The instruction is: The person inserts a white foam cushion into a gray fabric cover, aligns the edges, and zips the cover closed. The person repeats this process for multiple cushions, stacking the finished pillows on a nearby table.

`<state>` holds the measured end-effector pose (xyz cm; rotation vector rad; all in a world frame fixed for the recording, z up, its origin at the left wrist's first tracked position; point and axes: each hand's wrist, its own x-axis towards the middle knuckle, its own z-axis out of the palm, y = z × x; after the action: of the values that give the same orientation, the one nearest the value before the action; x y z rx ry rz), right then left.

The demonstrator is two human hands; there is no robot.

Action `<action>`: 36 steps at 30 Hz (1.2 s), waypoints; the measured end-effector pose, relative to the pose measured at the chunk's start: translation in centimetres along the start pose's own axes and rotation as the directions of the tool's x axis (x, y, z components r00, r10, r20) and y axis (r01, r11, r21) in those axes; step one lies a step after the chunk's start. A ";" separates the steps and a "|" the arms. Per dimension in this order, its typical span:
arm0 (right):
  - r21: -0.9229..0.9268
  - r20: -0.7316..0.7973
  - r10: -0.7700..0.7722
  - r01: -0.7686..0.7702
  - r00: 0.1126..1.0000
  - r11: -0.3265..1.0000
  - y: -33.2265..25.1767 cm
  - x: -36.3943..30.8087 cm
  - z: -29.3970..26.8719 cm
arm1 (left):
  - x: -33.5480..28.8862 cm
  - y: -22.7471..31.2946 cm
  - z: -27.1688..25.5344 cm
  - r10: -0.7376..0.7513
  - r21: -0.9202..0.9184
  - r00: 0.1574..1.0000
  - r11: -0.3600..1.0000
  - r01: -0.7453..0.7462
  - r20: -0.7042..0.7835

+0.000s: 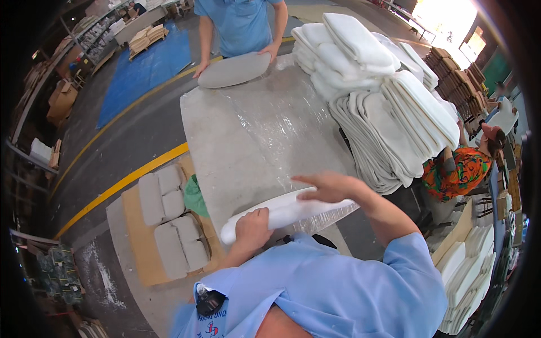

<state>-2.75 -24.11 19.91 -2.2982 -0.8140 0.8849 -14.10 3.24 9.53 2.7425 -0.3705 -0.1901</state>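
White padding [290, 215] lies at six o'clock, left hand [253, 228] clamped on it. Right hand [331, 187] points toward nine o'clock, grip unclear.

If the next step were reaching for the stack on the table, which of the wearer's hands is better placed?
Probably the right hand: it is nearer the stack, with its index finger extended over the white pad. The left hand is farther off and closed around the pad's left part.
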 end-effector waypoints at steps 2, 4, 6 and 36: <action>0.135 -0.036 0.030 -0.025 0.999 0.990 0.4 -0.5 -2.4 | -0.3 0.2 -0.1 0.041 -0.006 0.998 0.999 -0.041 -0.046; 0.076 0.156 0.101 -0.114 0.982 0.991 -0.1 0.0 -2.3 | -0.4 0.5 -0.3 -0.002 0.000 1.000 1.000 0.002 -0.017; -0.066 0.331 0.186 -0.175 0.925 0.982 0.3 1.3 1.1 | -0.5 0.3 -0.1 -0.026 0.013 0.999 1.000 0.027 -0.021; 0.549 0.359 0.280 -0.444 0.890 0.708 18.7 3.6 5.4 | -0.9 1.9 1.8 -0.010 -0.068 0.996 0.998 0.004 -0.084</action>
<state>1.82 -32.76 2.74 -1.7790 -0.0864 1.4017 -15.68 1.22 8.68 2.6755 -0.3255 -0.0862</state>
